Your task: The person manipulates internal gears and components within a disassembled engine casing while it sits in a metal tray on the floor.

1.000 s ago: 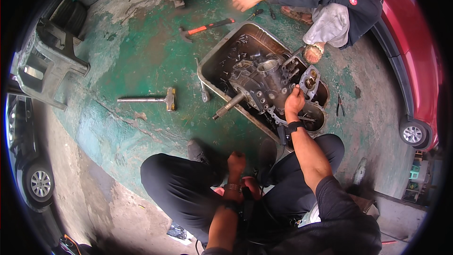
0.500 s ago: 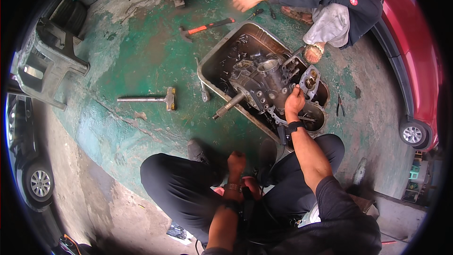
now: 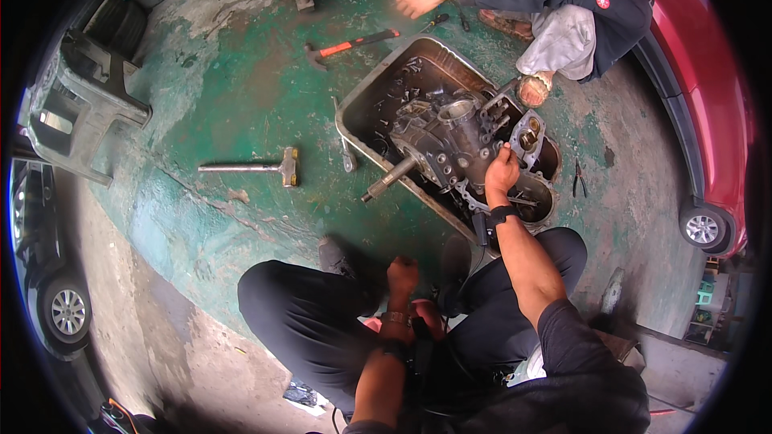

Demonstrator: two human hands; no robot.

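A greasy metal gearbox (image 3: 438, 141) rests in a deep metal tray (image 3: 347, 116), its splined shaft (image 3: 390, 179) jutting over the near-left rim. My right hand (image 3: 503, 170) is closed on the near right side of the gearbox, thumb uppermost; most of its fingertips are hidden. Beside that hand lies a light metal plate with an opening (image 3: 528, 138). Round metal housings (image 3: 535, 193) stand at the right end. Between my knees, my left hand (image 3: 402, 275) hangs in a loose fist, apart from the gearbox, with nothing visible in it.
Left of the tray lie a sledgehammer (image 3: 289, 167) and a ratchet wrench (image 3: 348, 159). A claw hammer (image 3: 350, 47) is beyond it; pliers (image 3: 580, 180) are at right. A co-worker (image 3: 555, 8) crouches at the far right by a red car (image 3: 708, 112). A grey stool (image 3: 88, 112) stands left.
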